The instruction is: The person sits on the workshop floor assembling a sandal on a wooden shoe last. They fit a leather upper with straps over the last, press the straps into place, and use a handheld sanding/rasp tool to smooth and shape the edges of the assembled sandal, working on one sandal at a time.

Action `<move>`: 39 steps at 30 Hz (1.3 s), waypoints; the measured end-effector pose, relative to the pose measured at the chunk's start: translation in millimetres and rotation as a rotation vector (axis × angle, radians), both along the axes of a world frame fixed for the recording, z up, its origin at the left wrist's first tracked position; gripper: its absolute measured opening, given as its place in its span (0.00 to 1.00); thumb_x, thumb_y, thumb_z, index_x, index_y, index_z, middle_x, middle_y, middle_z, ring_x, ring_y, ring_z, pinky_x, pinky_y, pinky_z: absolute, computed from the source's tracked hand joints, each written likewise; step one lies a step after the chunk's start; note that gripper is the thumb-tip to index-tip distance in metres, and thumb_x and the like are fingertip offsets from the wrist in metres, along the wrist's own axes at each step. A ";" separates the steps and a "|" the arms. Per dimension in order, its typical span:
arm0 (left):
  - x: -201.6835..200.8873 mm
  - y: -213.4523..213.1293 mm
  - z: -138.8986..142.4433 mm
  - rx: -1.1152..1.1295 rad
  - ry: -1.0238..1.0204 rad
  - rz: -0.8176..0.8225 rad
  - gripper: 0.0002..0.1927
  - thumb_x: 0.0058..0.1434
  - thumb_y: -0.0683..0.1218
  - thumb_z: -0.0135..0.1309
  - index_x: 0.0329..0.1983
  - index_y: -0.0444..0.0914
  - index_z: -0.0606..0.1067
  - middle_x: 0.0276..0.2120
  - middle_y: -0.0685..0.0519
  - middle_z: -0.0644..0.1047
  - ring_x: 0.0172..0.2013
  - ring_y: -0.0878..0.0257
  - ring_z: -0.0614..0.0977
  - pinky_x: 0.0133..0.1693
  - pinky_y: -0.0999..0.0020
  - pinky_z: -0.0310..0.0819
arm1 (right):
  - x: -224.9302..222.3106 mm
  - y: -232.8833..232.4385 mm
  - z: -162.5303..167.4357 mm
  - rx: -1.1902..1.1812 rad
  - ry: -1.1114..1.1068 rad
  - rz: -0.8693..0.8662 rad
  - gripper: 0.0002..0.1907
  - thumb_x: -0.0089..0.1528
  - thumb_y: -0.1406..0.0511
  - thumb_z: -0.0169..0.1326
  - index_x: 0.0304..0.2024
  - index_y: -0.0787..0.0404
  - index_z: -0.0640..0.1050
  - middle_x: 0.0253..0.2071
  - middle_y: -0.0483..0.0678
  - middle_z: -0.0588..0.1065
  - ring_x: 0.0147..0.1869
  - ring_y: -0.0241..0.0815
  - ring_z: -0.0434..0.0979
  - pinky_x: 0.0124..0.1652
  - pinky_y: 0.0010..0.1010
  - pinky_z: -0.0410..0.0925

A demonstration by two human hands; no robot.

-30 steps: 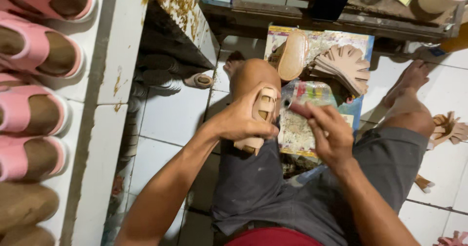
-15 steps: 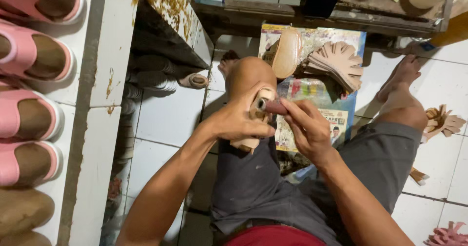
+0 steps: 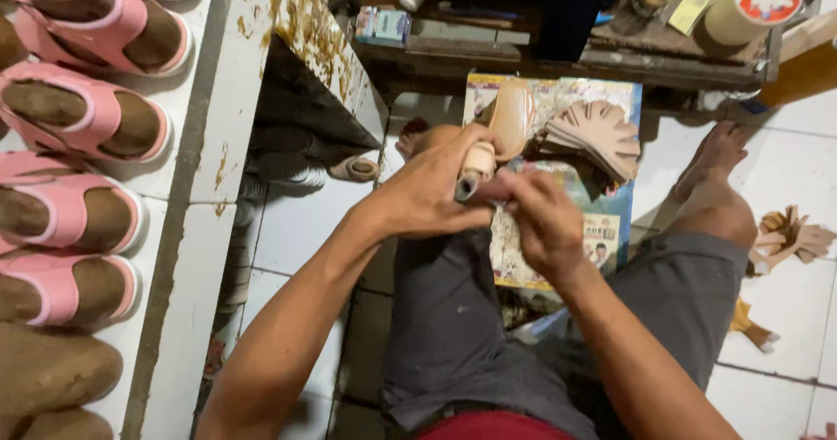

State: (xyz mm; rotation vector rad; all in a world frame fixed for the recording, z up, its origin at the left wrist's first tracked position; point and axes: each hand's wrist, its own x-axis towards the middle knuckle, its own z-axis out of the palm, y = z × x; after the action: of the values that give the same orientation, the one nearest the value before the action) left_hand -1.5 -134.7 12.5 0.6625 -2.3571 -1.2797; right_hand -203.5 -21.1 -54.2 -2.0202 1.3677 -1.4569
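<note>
A: What can't you make out?

B: Mostly the sole (image 3: 479,163). The left hand (image 3: 427,197) is wrapped around it, so only its tan tip shows above the fingers, over the left knee. The right hand (image 3: 539,222) is pinched against its lower end; whether it grips the sole or something small there, I cannot tell, as the spot is blurred.

A: And the edges of the view?

B: The shelf (image 3: 196,187) on the left runs out of view at top and bottom. The sandals (image 3: 83,117) on it are cut by the left edge, the top one also by the upper edge. The desk (image 3: 610,61) at the top is only seen along its front edge, and the roll (image 3: 750,4) at its right corner is partly cropped.

A: Counts?

B: Five pink sandals on brown lasts, plus two bare brown lasts (image 3: 52,375) at the shelf's lower end. One fan of tan cut pieces (image 3: 593,130) on the printed sheet (image 3: 610,222) on the floor, a single tan sole (image 3: 513,113) beside it, and one looser bunch (image 3: 789,235) by the right edge.
</note>
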 end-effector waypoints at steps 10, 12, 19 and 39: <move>-0.1 0.1 -3.7 0.047 0.041 0.041 0.33 0.50 0.46 0.67 0.58 0.39 0.67 0.42 0.47 0.76 0.42 0.53 0.79 0.44 0.61 0.73 | -7.0 -1.0 -5.9 -0.037 0.031 0.014 0.22 0.66 0.77 0.56 0.63 0.62 0.74 0.50 0.56 0.75 0.50 0.49 0.78 0.50 0.35 0.73; -0.7 -1.2 -3.0 -0.113 0.062 0.121 0.33 0.47 0.45 0.68 0.56 0.39 0.69 0.43 0.44 0.75 0.43 0.50 0.78 0.44 0.58 0.73 | -7.4 -3.7 -5.4 0.067 0.041 -0.045 0.22 0.66 0.78 0.54 0.62 0.63 0.75 0.50 0.56 0.77 0.51 0.50 0.79 0.49 0.35 0.74; 1.1 0.1 -4.2 -0.030 0.095 0.038 0.36 0.52 0.48 0.67 0.62 0.38 0.65 0.50 0.44 0.75 0.50 0.51 0.78 0.50 0.56 0.72 | -1.5 -3.1 4.5 -0.050 0.058 0.000 0.22 0.66 0.77 0.58 0.62 0.63 0.74 0.48 0.58 0.76 0.48 0.52 0.78 0.46 0.36 0.71; -2.5 28.5 3.3 -0.317 0.145 0.112 0.39 0.49 0.48 0.70 0.62 0.38 0.65 0.53 0.43 0.76 0.54 0.44 0.80 0.55 0.53 0.74 | -4.7 16.8 12.5 0.007 -0.059 0.009 0.20 0.66 0.77 0.54 0.61 0.67 0.74 0.49 0.59 0.76 0.48 0.49 0.79 0.47 0.33 0.72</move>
State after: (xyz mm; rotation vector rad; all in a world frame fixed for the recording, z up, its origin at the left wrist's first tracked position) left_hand -4.0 -106.2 15.8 0.5705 -2.2974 -0.8507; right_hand -208.2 -4.2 -41.7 -1.9602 1.3363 -1.4940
